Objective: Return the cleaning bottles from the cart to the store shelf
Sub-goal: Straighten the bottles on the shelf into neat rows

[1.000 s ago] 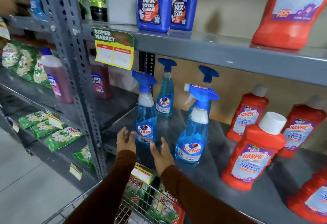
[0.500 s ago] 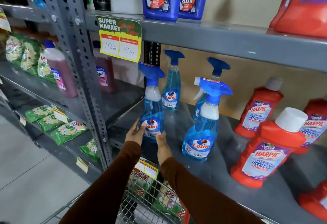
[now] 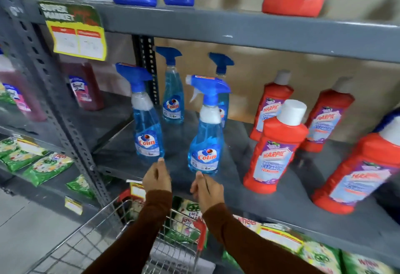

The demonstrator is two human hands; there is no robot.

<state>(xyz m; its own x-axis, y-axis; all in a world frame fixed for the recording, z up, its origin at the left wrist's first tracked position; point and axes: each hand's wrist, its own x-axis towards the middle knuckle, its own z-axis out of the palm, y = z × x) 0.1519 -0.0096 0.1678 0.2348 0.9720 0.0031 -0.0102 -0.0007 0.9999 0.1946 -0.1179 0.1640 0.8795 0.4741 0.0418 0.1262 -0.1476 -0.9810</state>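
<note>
Two blue Colin spray bottles stand upright at the front of the grey shelf (image 3: 270, 200): the left bottle (image 3: 147, 126) and the right bottle (image 3: 205, 139). Two more spray bottles (image 3: 173, 91) stand behind them. My left hand (image 3: 157, 177) hovers just below the left bottle's base, a fingertip close to it, holding nothing. My right hand (image 3: 207, 189) is loosely curled just under the right bottle, also holding nothing. The wire cart (image 3: 121, 230) sits below my arms.
Red Harpic bottles (image 3: 275, 150) fill the shelf's right side. Blue and red bottles stand on the shelf above (image 3: 238, 29). A grey upright post (image 3: 62, 109) with a price sign (image 3: 75, 33) divides off the left bay with pink bottles and green packets.
Both hands have let go of the left spray bottle and drawn back toward the shelf's front edge. The bottle stays upright on the shelf. The view has shifted slightly.
</note>
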